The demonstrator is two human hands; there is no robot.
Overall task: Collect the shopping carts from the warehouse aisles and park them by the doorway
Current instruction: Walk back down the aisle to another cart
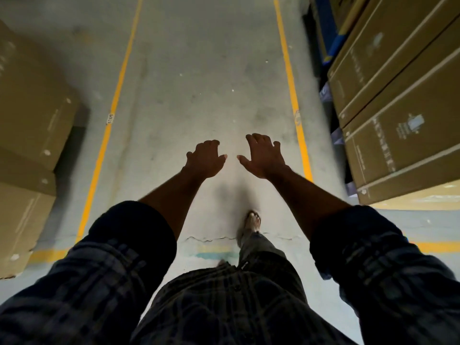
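No shopping cart is in view. Both arms are stretched forward over a grey concrete aisle. My left hand (pixel 204 158) hangs palm down with fingers loosely curled and apart, holding nothing. My right hand (pixel 264 155) is beside it, a thumb's width away, also palm down with fingers spread and nothing in it. One foot (pixel 253 222) in a sandal is stepping forward below the hands.
Two yellow floor lines (pixel 293 95) (pixel 112 113) border the aisle lane. Stacked brown cardboard boxes (pixel 32 115) stand on the left, and long flat cartons (pixel 403 100) are stacked on the right over blue racking (pixel 328 41). A floor crack (pixel 211 238) crosses the lane.
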